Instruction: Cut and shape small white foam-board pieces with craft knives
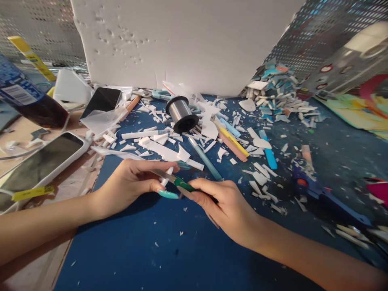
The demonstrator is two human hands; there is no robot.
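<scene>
My left hand (130, 184) pinches a small white piece (166, 176) between thumb and fingers, over the blue mat (169, 250). Turquoise nails show on its fingertips. My right hand (224, 206) is closed around a green-handled knife (184, 185), whose metal blade reaches left and touches the white piece. Below the green handle, another narrow strip runs from my right thumb toward the left; what it is stays unclear. Just beyond both hands lie white foam scraps (160, 149) and a pale blue-grey stick (205, 158).
A wire spool (182, 114) stands behind the hands, before a large white foam board (182, 44). At left are a phone (45, 161) and a dark drink bottle (33, 97). A blue glue gun (324, 194) lies right, below a scrap pile (275, 97).
</scene>
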